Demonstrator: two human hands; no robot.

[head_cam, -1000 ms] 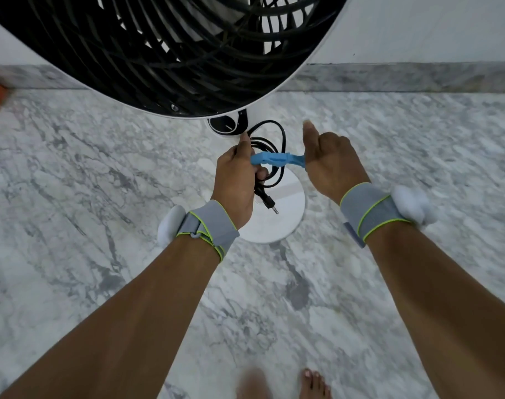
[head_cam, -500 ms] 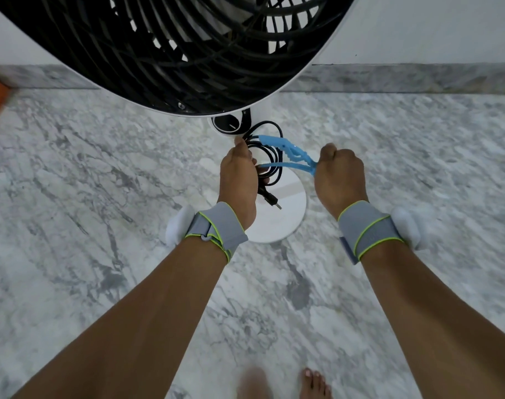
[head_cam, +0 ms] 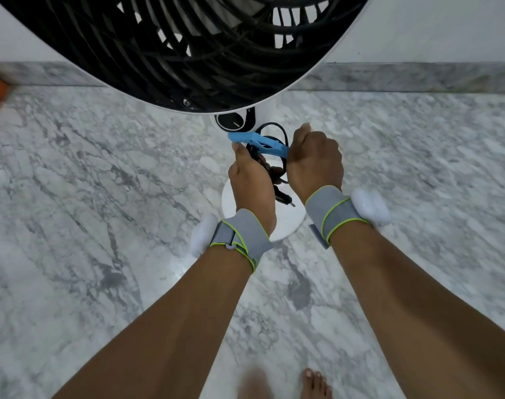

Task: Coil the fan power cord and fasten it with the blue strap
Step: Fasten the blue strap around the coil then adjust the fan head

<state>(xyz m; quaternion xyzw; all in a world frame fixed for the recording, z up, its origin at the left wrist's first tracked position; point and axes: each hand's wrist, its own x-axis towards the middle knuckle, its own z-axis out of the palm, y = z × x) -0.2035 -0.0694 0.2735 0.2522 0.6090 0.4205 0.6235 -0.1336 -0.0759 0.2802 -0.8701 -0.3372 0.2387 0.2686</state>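
Between the hands, left hand grips cord, right hand pinches strap

We reach both bare forearms forward and down, close together, each wrist wrapped in a grey band edged in yellow-green. Our left hand is curled, thumb pointing forward, gripping the coiled cord. Our right hand is fisted just beside it, knuckles up, pinching the end of the blue strap. Our bare toes show below.
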